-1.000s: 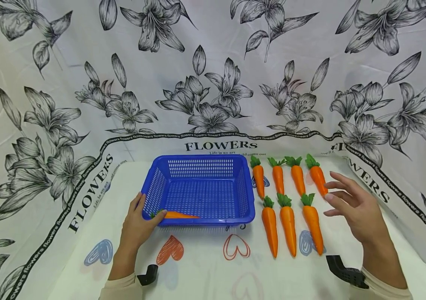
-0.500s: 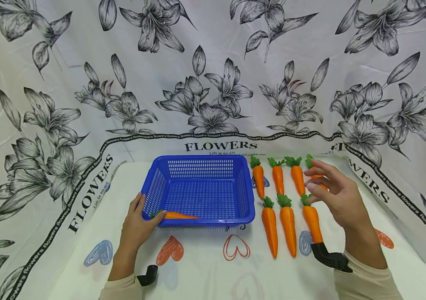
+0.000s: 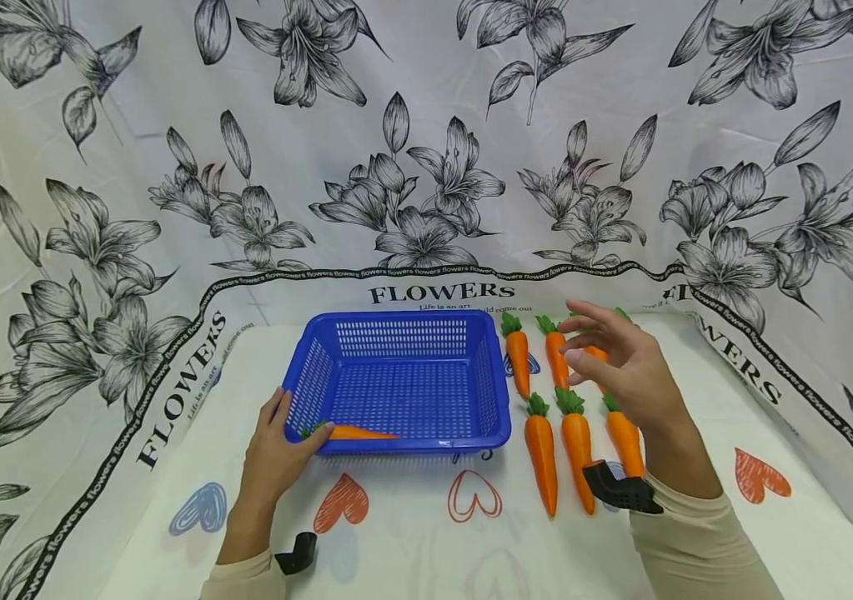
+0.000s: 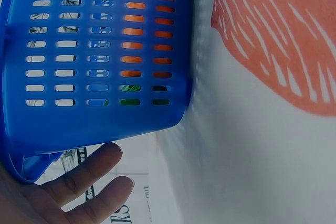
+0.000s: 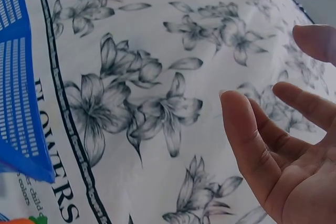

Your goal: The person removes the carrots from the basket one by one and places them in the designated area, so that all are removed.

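My left hand [image 3: 276, 446] grips the near left corner of a blue plastic basket [image 3: 413, 443], its thumb over the front rim. In the left wrist view, two fingers [image 4: 100, 203] show below the basket's perforated wall [image 4: 79, 124]. Inside, along the front wall, lies one orange carrot [image 3: 358, 432] with a green top. My right hand [image 3: 632, 367] hovers over the carrots right of the basket, fingers loosely bent and holding nothing. It partly hides the back-row carrots. In the right wrist view, the hand [image 5: 294, 177] has its thumb and fingers apart.
Two rows of carrots lie on the white cloth, including a back-left carrot [image 3: 519, 358] close to the basket and a front-left carrot [image 3: 541, 462]. A flower-printed curtain [image 3: 426, 192] stands behind. A black wrist mount [image 3: 621, 492] overlaps the front-right carrots.
My right hand has moved left across the carrots, from beside the back right one to above the middle of the back row. The left hand and the basket stay put.
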`<state>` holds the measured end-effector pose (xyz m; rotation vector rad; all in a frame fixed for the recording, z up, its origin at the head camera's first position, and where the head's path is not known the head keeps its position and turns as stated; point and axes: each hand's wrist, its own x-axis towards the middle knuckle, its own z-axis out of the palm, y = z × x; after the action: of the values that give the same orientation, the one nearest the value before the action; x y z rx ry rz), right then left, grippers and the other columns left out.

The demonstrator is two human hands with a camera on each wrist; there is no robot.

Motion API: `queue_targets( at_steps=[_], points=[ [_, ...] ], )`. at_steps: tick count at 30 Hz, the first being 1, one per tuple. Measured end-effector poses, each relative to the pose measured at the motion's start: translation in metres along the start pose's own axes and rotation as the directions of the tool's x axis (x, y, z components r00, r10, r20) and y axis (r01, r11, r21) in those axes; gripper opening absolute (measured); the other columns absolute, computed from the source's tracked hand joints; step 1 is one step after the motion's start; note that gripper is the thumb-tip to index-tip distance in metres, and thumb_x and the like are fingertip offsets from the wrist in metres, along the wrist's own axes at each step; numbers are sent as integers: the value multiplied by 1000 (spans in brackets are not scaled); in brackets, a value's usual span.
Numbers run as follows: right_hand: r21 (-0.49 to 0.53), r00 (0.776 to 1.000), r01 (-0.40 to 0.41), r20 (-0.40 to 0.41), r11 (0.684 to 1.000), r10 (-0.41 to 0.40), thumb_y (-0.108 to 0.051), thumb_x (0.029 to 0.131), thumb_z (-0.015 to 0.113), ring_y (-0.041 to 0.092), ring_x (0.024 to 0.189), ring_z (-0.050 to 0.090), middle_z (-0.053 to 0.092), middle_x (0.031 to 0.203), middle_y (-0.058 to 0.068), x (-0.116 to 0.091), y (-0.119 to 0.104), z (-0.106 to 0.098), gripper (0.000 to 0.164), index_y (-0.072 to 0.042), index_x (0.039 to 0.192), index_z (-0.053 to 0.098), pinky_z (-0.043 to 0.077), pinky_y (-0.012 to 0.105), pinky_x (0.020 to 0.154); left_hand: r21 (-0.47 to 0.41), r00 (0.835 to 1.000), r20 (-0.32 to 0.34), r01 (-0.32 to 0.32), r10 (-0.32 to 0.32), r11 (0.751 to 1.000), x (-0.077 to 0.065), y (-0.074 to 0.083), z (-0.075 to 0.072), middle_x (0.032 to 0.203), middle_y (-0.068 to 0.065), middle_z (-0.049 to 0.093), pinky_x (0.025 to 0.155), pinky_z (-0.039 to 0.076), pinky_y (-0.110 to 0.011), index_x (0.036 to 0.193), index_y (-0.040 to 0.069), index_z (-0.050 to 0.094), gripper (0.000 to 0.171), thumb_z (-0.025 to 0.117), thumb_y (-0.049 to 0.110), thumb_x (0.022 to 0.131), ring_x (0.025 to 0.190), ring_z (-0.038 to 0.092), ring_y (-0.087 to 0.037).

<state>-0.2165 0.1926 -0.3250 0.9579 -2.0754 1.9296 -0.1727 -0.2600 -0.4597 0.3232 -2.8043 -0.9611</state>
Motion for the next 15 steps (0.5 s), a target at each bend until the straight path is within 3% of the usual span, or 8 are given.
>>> queue_targets(
  at_steps=[6, 15],
  points=[
    [-5, 1000, 3, 28, 1000, -3, 9, 89, 59, 30, 94, 58, 50, 118, 30, 13, 0, 15, 56, -5, 142, 47, 58, 40, 61, -3, 1000, 14, 11, -11, 1000, -1, 1, 0, 159, -14, 9, 104, 18, -69, 155, 6, 16, 103, 62, 64, 83, 138, 20, -48],
    [-40, 998, -17, 63, 999, 20, 5, 88, 62, 35, 97, 58, 55, 119, 19, 29, 1, 36, 56, -7, 141, 49, 58, 40, 65, -5, 1000, 11, 11, -11, 1000, -1, 2, -1, 159, -14, 8, 105, 19, -67, 155, 6, 16, 103, 63, 63, 83, 138, 19, -48]
  ],
)
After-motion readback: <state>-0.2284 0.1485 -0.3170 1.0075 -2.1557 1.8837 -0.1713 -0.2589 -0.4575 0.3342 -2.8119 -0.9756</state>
